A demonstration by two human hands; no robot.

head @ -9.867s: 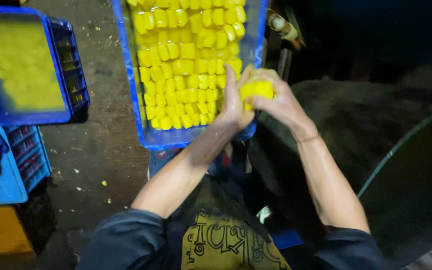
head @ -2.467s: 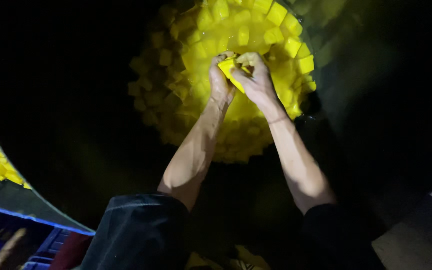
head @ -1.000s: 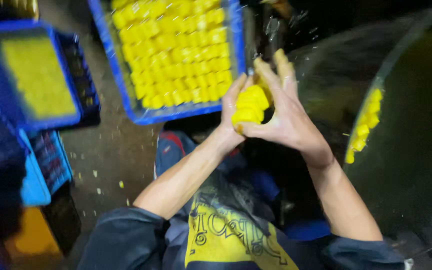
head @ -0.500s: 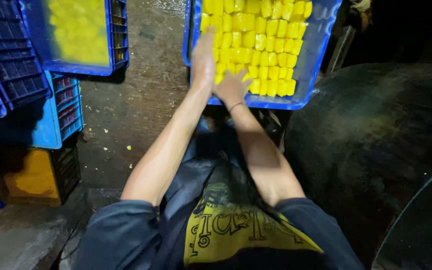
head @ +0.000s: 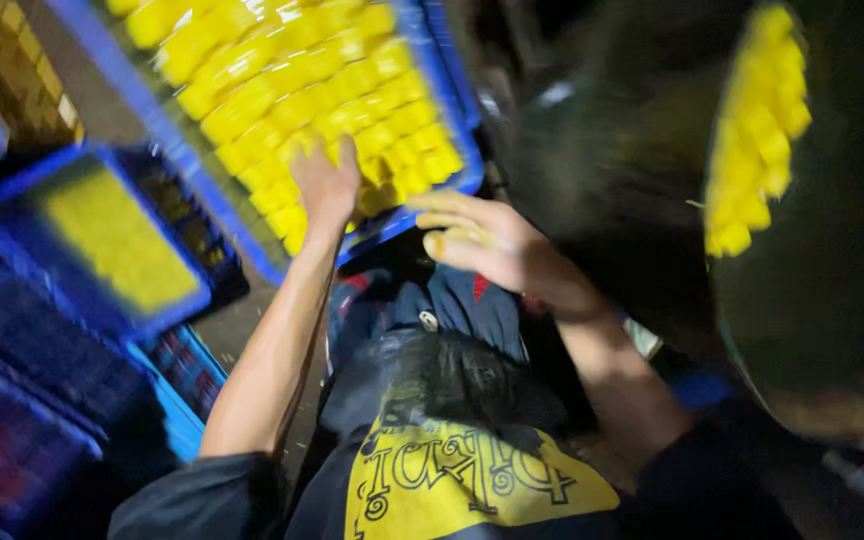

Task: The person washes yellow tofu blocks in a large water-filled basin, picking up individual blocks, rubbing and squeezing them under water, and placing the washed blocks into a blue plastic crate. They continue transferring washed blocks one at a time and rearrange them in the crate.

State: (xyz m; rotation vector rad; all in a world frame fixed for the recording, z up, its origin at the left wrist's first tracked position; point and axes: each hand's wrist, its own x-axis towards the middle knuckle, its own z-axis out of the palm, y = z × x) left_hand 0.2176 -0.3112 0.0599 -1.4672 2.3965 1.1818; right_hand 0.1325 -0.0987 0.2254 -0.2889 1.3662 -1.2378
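Blue crate (head: 452, 95) of yellow blocks (head: 322, 95)

Dim, blurred scene — dark concrete floor (head: 242, 325) at centre left; stacked blue crates (head: 22, 400) lower left; brown crate (head: 12, 70) upper left.

- We wear dark sleeves (head: 192, 495) pushed up above the elbows, forearms bare.
- Our dark apron (head: 452, 420) carries a yellow panel with dark curly markings.
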